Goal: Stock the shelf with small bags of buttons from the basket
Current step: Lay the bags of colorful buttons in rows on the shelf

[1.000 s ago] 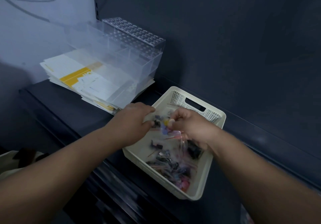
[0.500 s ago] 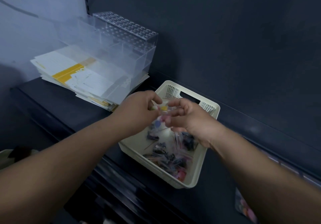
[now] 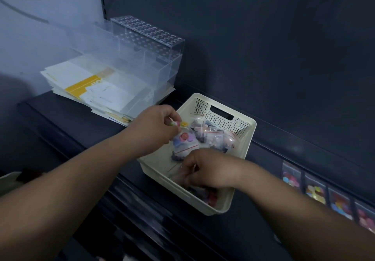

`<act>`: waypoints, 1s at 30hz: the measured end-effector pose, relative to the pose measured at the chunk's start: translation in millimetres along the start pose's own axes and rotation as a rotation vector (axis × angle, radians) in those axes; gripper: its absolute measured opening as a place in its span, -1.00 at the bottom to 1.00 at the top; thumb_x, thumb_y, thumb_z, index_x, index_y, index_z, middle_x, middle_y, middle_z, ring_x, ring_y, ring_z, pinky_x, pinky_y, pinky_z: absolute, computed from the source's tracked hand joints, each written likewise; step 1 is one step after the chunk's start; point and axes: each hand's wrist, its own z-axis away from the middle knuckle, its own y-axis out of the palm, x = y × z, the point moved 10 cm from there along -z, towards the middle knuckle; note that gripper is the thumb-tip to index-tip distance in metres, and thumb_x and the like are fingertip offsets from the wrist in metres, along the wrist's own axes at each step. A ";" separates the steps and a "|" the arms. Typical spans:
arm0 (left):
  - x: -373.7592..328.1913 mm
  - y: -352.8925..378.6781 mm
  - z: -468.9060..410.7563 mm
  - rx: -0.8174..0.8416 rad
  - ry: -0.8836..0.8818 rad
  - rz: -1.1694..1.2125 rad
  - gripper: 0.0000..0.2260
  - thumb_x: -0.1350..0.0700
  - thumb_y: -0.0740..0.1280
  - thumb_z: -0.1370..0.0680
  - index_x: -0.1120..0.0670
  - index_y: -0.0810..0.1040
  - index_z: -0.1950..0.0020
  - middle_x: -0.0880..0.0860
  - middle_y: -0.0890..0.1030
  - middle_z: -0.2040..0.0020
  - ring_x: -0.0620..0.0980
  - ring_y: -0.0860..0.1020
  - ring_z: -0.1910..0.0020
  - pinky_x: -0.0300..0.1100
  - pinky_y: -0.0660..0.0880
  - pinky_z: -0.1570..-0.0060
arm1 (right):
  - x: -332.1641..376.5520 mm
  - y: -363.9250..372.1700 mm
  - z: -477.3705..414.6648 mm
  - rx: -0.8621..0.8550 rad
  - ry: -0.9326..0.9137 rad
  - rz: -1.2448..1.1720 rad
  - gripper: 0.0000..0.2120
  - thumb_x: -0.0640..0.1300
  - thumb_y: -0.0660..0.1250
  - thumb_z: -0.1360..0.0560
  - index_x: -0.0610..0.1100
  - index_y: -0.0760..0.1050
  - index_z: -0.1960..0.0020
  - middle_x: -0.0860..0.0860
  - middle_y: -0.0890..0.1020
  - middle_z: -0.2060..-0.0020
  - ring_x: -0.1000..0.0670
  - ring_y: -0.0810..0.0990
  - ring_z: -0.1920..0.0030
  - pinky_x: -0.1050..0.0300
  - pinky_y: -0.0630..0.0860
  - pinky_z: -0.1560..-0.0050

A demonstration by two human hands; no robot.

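Your left hand [image 3: 156,131] is curled around a small bag of coloured buttons [image 3: 183,139], held just above the left rim of the cream basket [image 3: 251,131]. Your right hand [image 3: 211,169] reaches down inside the basket near its front, fingers pinching a clear bag [image 3: 176,172] among the other button bags [image 3: 211,135] there. The basket sits on the dark shelf [image 3: 67,123], with a clear acrylic organizer [image 3: 146,58] and a stack of paper packs [image 3: 81,82] behind it to the left.

Print on the paper stack [image 3: 97,92] is illegible.
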 end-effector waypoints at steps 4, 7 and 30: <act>3.6 -5.5 -0.8 -0.039 -0.041 0.104 -0.89 0.23 0.34 -0.50 0.01 0.54 0.14 0.04 0.55 0.30 -0.08 0.55 0.39 -0.18 0.58 0.31 | -29.1 -17.8 0.4 -0.095 0.163 -0.594 -0.86 -0.31 0.31 -0.49 -0.13 0.51 0.20 0.03 0.60 0.34 0.16 0.55 0.41 0.29 0.52 0.38; 8.7 -14.2 -1.1 -0.108 -0.077 0.167 -0.87 0.25 0.32 -0.52 0.02 0.55 0.15 0.01 0.52 0.33 -0.07 0.52 0.41 -0.24 0.53 0.38 | -49.9 -23.0 3.7 -0.114 0.267 -0.882 -0.87 -0.33 0.30 -0.50 -0.18 0.53 -0.02 -0.07 0.65 0.23 0.06 0.62 0.35 0.19 0.60 0.26; -9.2 15.2 -0.9 -0.035 -0.188 0.429 -0.84 0.33 0.35 -0.48 0.06 0.58 0.15 0.22 0.61 0.00 0.20 0.62 0.03 0.09 0.58 0.01 | -70.7 -77.6 43.1 -0.495 0.201 -0.993 -0.84 -0.16 0.25 -0.56 -0.04 0.53 0.17 0.06 0.61 0.30 0.12 0.57 0.32 0.24 0.51 0.26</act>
